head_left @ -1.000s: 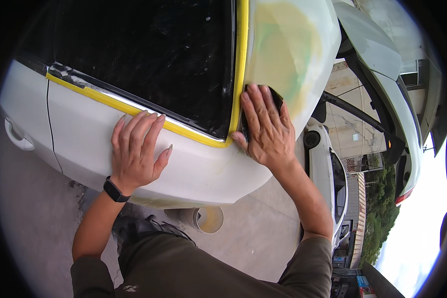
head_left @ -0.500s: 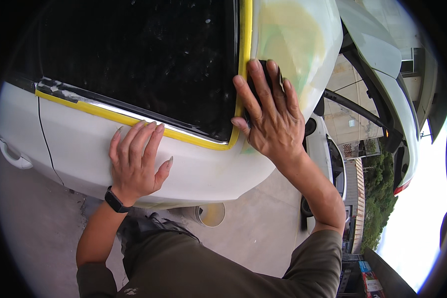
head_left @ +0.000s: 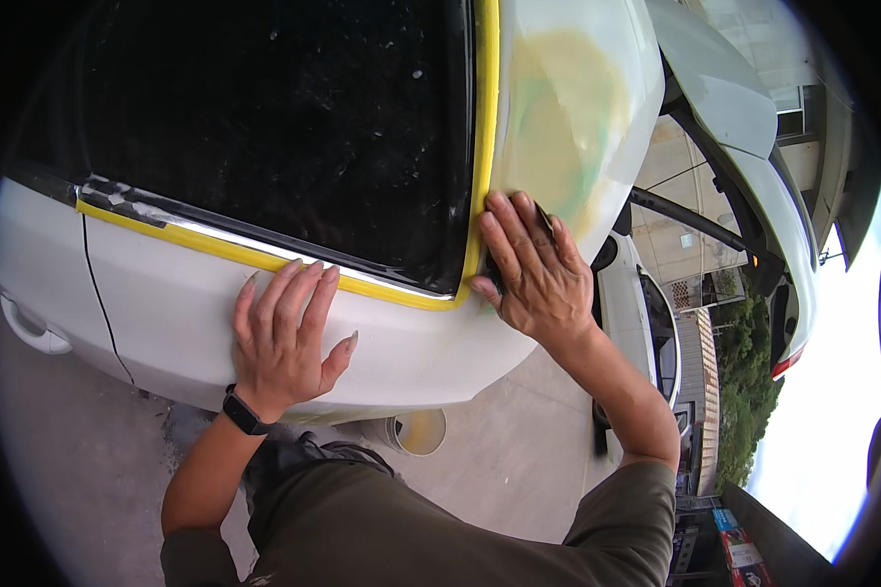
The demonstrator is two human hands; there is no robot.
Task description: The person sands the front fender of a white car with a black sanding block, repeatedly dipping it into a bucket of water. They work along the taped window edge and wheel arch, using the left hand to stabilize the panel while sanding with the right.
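Note:
My right hand (head_left: pixel 538 284) lies flat on the white rear panel of a car, just right of the window corner. Under its fingers is a dark sheet that looks like sandpaper (head_left: pixel 494 267), mostly covered by the hand. Above the fingertips spreads a beige and greenish sanded patch (head_left: pixel 566 117). My left hand (head_left: pixel 282 342) rests with fingers spread on the white body panel (head_left: pixel 411 364), its fingertips touching the yellow masking tape (head_left: pixel 377 290). That tape runs along the bottom and right side of the dark window (head_left: pixel 264 127).
A bucket (head_left: pixel 421 431) stands on the concrete floor below the car's edge. On the right are a raised tailgate (head_left: pixel 729 103) with its strut (head_left: pixel 690 217) and another white car (head_left: pixel 644 328). A door handle (head_left: pixel 34 328) sticks out at the far left.
My right hand has slid down along the panel with the dark sheet, showing more of the sanded patch. My left hand stays on the panel; the view has shifted slightly.

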